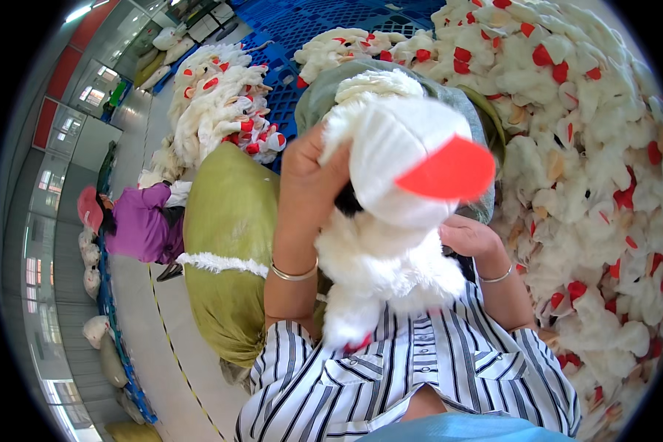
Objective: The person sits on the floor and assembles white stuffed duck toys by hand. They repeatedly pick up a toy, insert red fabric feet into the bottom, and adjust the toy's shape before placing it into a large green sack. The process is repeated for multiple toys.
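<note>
In front of my chest I hold up a fluffy white plush toy (379, 261) with a smooth white cap and a red brim (449, 173). My left hand (309, 173) grips it at the cap's left edge, thumb and fingers closed on the fabric. Lower down on the other side, my right hand (470, 237) is closed at the toy's edge, its fingertips partly hidden behind the plush. The cap is slightly blurred. Right behind the toy stands an open grey-green sack (318, 99) with white plush at its mouth.
A full olive-green sack (225, 243) stands at my left. A large heap of white and red plush pieces (567, 162) fills the right side; a smaller pile (217, 103) lies near blue plastic pallets (276, 81). A person in purple (144, 221) bends over farther left.
</note>
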`<state>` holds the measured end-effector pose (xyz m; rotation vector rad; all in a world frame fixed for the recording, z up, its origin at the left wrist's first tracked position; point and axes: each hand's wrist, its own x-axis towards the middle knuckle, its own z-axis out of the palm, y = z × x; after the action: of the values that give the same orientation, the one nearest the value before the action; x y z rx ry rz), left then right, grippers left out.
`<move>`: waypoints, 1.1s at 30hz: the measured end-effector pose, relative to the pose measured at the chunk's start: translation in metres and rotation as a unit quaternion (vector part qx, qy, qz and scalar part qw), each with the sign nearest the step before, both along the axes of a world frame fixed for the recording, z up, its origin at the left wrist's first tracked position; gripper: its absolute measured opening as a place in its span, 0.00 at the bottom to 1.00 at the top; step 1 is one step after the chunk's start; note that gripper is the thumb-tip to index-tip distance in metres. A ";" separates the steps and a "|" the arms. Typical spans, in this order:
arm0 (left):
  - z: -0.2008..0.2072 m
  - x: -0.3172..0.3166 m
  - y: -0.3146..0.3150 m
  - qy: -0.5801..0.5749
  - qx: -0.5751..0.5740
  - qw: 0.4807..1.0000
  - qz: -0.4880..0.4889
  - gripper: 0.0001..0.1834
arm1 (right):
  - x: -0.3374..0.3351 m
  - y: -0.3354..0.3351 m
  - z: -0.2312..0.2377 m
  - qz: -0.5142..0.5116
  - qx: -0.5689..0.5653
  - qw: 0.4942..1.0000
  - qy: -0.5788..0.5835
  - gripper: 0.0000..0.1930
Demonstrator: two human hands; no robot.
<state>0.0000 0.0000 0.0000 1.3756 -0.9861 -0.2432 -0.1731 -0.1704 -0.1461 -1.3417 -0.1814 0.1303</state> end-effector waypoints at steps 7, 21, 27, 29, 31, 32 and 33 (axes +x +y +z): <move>-0.052 0.107 -0.083 -0.095 0.077 0.976 0.182 0.13 | 0.014 -0.007 0.035 -0.241 0.083 0.967 -0.005 0.20; -0.165 0.068 -0.017 0.032 0.182 0.978 0.099 0.14 | 0.013 -0.061 -0.037 -0.329 -0.147 0.926 0.115 0.14; -0.210 0.059 0.036 -0.030 0.267 0.947 0.177 0.23 | 0.003 -0.029 0.000 -0.300 -0.304 0.895 -0.125 0.16; -0.224 0.050 0.045 -0.038 0.305 0.931 0.195 0.26 | 0.009 -0.010 0.012 -0.247 -0.315 0.912 -0.090 0.24; -0.246 0.059 0.057 -0.020 0.334 0.920 0.204 0.23 | 0.016 -0.001 -0.016 -0.236 -0.399 0.884 -0.054 0.24; -0.250 0.066 0.063 0.010 0.360 0.910 0.204 0.21 | 0.018 -0.002 -0.030 -0.244 -0.417 0.874 -0.057 0.23; -0.253 0.073 0.075 0.039 0.387 0.896 0.213 0.19 | 0.024 -0.007 -0.041 -0.246 -0.431 0.866 -0.066 0.21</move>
<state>0.0732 0.0754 -0.2529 2.2500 -0.4923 -0.3765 -0.1488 -0.1770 -0.1871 -2.2537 0.1378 -0.3608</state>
